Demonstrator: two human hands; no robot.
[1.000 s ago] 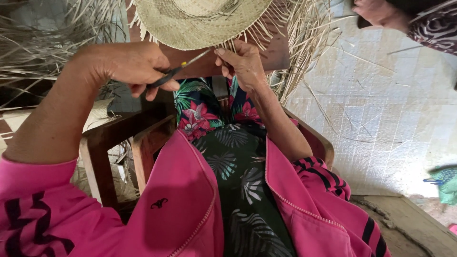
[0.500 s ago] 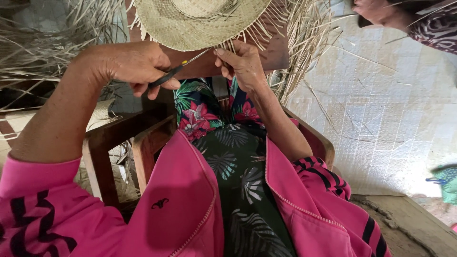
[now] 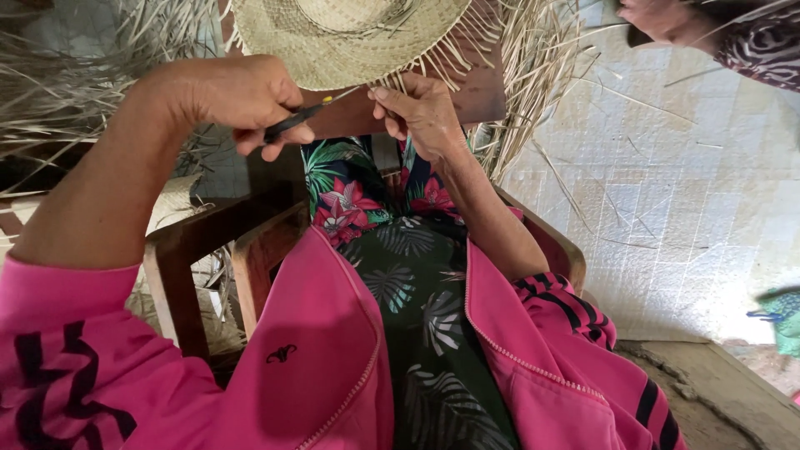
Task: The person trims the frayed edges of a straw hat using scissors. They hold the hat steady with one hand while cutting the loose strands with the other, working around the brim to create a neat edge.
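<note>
A person in a bright pink zip jacket (image 3: pixel 333 367) with black stripes, worn open over a dark dress printed with leaves and red flowers (image 3: pixel 400 250), sat on a wooden chair (image 3: pixel 200 258) beside a pale tiled floor (image 3: pixel 667 192) strewn with a few loose straw strands. Heaps of dry straw (image 3: pixel 58 92) filled the upper left of the view, and more strands (image 3: pixel 525 92) hung down at centre right. A half-finished woven straw hat (image 3: pixel 350 33), its brim ending in an untrimmed fringe, lay upside down just above the knees, at the top centre of the view, against a brown wooden block.

The left hand (image 3: pixel 229 96) was closed around the dark handles of a small pair of scissors (image 3: pixel 304 117), whose blades pointed right toward the hat's fringe. The right hand (image 3: pixel 421 112) had thumb and fingertips pinched together on straw ends at the near edge of the brim, just beside the scissor tips. The two hands sat near each other, not touching.

At the top right corner, another person's hand (image 3: pixel 662 18) and a sleeve in a dark zebra-like pattern (image 3: pixel 762 50) reached into view, well apart from the hat. A small green and blue object (image 3: pixel 783 321) lay at the right edge of the floor, too blurred to identify.
</note>
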